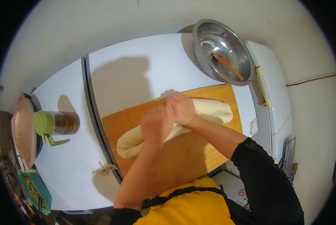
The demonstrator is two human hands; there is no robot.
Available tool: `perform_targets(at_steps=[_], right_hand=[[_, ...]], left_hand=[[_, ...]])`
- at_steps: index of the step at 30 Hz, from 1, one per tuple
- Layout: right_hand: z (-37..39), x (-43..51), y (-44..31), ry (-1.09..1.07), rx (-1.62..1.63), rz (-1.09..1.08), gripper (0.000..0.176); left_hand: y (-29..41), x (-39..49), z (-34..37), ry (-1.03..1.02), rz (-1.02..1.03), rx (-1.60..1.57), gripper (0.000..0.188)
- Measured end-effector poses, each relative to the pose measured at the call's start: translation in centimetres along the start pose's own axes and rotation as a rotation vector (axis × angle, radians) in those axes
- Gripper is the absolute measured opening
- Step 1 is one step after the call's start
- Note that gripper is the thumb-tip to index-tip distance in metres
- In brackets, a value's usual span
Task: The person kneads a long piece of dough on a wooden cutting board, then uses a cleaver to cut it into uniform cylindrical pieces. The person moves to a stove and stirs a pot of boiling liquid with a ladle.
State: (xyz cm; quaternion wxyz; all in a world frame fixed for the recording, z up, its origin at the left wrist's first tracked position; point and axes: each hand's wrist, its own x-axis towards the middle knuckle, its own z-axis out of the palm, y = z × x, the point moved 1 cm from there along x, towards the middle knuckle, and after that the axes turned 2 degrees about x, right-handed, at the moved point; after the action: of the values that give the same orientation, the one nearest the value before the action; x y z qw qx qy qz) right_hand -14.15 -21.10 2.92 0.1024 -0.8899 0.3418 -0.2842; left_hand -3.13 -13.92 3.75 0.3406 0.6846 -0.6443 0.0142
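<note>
A long, thick roll of pale dough (214,108) lies slantwise across a wooden board (182,157). Both of my hands rest on the middle of the roll, side by side and touching. My left hand (156,123) is blurred, with its fingers bent over the dough. Just to its right, my right hand (182,108) lies on the dough near the board's far edge. The undersides of both hands are hidden, so whether the fingers grip the dough does not show. Folds or seams run along both visible ends of the roll.
A steel bowl (200,53) with a wooden spatula (228,67) stands at the back right, beside a white appliance (274,84). On the left are a green-lidded jar (66,123), a pink round lid (24,132), a green tray (45,194) of chopped bits and some twine (105,168).
</note>
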Motion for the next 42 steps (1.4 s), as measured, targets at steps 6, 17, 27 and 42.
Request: perform_targets(at_steps=[6,17,27,42], right_hand=[[2.0,0.7,1.8,-0.054,0.015,0.07,0.02],[-8.7,-5.2,5.3,-0.357,0.107,0.171,0.021],[-11.5,-12.6,3.5,0.001,0.061,0.09,0.022],[-9.8,-5.7,7.9,-0.147,0.196,0.06,0.024]], left_hand=[[-1.3,1.0,1.6,-0.111,-0.111,0.027,0.037],[8.8,0.3,0.3,-0.375,0.044,0.225,0.025],[10.5,-3.7,1.5,-0.127,0.312,0.127,0.031],[9.6,3.3,2.7,-0.379,-0.102,0.174,0.038]])
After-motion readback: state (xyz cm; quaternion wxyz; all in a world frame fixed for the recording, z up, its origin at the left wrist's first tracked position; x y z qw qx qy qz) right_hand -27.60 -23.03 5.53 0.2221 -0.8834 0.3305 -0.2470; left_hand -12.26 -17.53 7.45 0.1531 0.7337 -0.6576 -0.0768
